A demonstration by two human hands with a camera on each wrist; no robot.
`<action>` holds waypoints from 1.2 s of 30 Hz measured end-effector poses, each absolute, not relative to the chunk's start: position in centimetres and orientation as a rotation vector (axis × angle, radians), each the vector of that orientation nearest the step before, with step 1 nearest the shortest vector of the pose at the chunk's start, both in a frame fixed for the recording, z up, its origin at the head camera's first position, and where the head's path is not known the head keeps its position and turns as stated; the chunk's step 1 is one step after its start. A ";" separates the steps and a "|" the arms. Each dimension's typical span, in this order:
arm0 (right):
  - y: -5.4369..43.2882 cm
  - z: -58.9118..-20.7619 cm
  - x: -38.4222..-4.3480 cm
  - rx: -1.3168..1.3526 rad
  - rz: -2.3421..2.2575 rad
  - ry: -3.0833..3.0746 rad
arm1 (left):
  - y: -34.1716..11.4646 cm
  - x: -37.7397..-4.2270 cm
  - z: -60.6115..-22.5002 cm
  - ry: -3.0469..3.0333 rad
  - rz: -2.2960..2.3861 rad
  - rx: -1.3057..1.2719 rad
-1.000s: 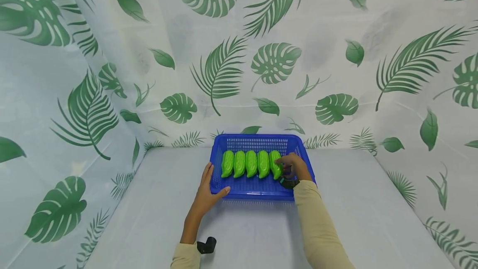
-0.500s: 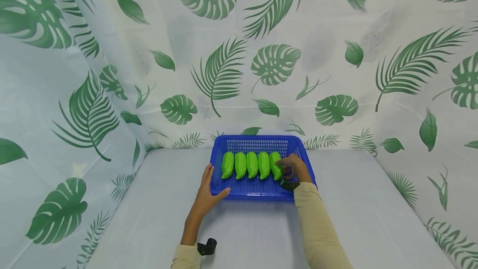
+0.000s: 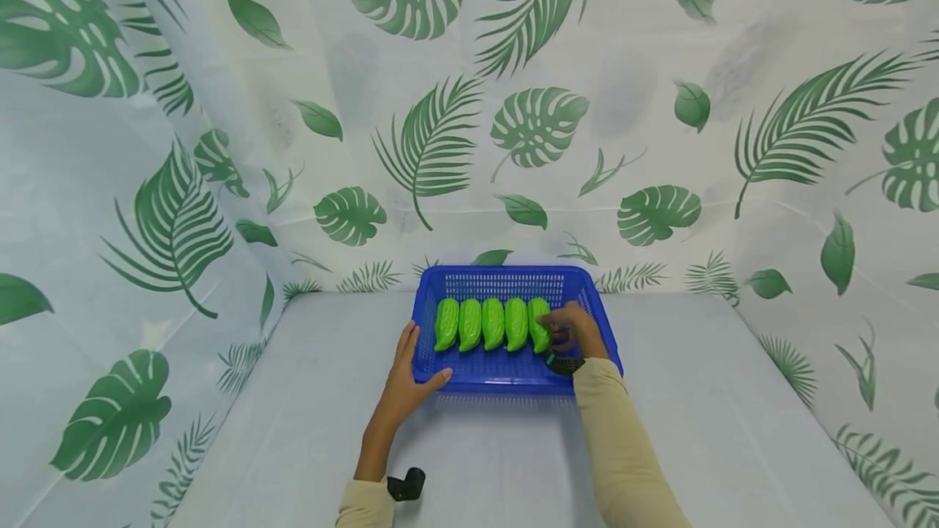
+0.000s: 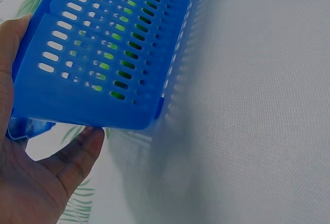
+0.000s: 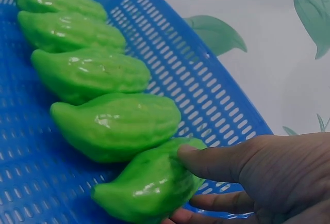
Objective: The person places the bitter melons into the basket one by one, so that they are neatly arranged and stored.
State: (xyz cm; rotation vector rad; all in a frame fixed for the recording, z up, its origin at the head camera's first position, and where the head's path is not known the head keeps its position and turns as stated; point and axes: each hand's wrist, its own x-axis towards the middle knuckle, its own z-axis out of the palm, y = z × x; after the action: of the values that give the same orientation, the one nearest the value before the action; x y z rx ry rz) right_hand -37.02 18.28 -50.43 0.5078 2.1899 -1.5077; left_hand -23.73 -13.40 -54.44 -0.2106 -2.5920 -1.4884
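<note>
A blue plastic basket (image 3: 477, 381) holds several glossy green toy bitter gourds (image 3: 470, 324), lying side by side in a row. My left hand (image 3: 402, 381) holds the basket's near left corner, thumb at the front and fingers along the left side. The left wrist view shows that hand (image 4: 31, 182) against the slotted wall (image 4: 67, 90). My right hand (image 3: 575, 326) reaches inside and grips the rightmost gourd (image 3: 539, 323). Up close in the right wrist view, the thumb lies on top of this gourd (image 5: 149, 185), while the other fingers sit at its far side, partly hidden.
The basket stands on a white tabletop (image 3: 506, 463) against a leaf-printed backdrop (image 3: 455, 218). Similar sheeting rises at the left and right. A black wrist-worn camera (image 3: 407, 484) sticks out beside the left sleeve.
Both hands keep their places on the basket and the rightmost gourd. The head view shifts only very slightly.
</note>
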 end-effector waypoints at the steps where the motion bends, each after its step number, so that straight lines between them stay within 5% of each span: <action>1: 18.3 -50.4 -37.0 0.506 -1.505 2.195 | -13.4 -23.7 -54.4 -2.592 -1.490 -0.213; 36: 17.9 -50.7 -37.0 0.520 -1.502 2.219 | -13.4 -23.6 -54.5 -2.591 -1.479 -0.205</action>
State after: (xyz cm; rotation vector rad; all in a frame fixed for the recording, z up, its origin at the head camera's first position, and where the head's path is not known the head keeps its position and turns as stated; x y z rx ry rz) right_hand -36.99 17.91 -50.75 0.5196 2.2192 -1.5020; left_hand -23.64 -13.41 -54.54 -0.2047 -2.5909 -1.4789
